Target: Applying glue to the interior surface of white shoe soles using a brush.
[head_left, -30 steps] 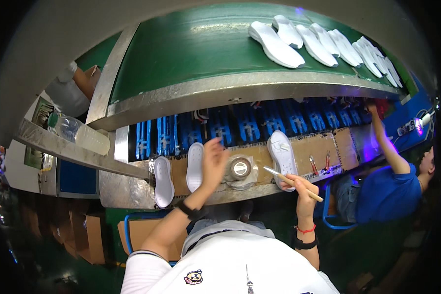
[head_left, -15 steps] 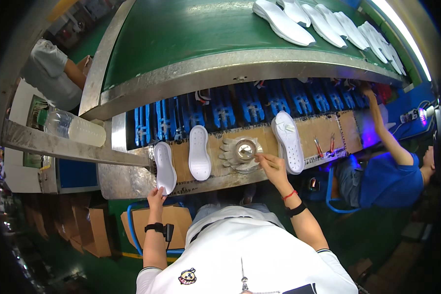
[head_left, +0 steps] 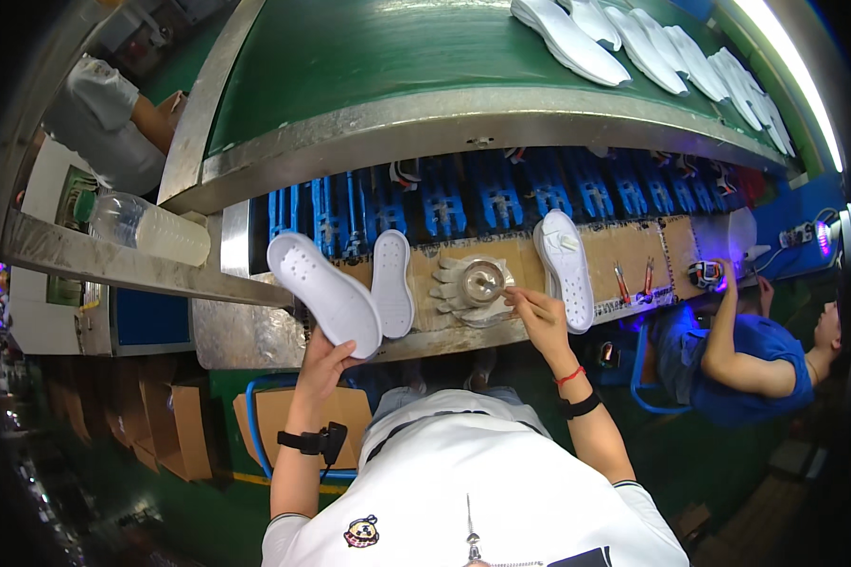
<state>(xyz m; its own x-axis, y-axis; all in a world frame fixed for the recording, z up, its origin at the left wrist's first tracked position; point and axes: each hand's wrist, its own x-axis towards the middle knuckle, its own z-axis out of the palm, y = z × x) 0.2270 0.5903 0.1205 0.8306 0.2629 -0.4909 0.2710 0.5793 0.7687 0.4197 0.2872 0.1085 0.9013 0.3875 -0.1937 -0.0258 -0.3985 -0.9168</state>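
Observation:
My left hand (head_left: 328, 365) grips a white shoe sole (head_left: 323, 295) by its near end, thumb on top, and holds it tilted above the bench's front edge. Small holes show in its far end. Between the fingers of my right hand (head_left: 539, 323) is a slim brush (head_left: 541, 312) with a tan handle, pointing into a round metal bowl (head_left: 483, 281); its tip is hard to make out. A second white sole (head_left: 392, 283) lies left of the bowl. To the right lies another sole (head_left: 565, 274) with a small pale piece on it.
A green conveyor belt (head_left: 369, 66) with several white soles (head_left: 577, 42) runs behind the bench. Blue clamp-like racks (head_left: 501, 200) stand beneath it. Two red-handled tools (head_left: 622, 283) lie right. A co-worker in blue (head_left: 756, 350) sits at right; a plastic bottle (head_left: 151, 230) stands left.
My left hand has lifted the leftmost sole off the bench and tilted it. My right hand stays by the bowl with the brush. The co-worker now holds a dark-and-white item lower down.

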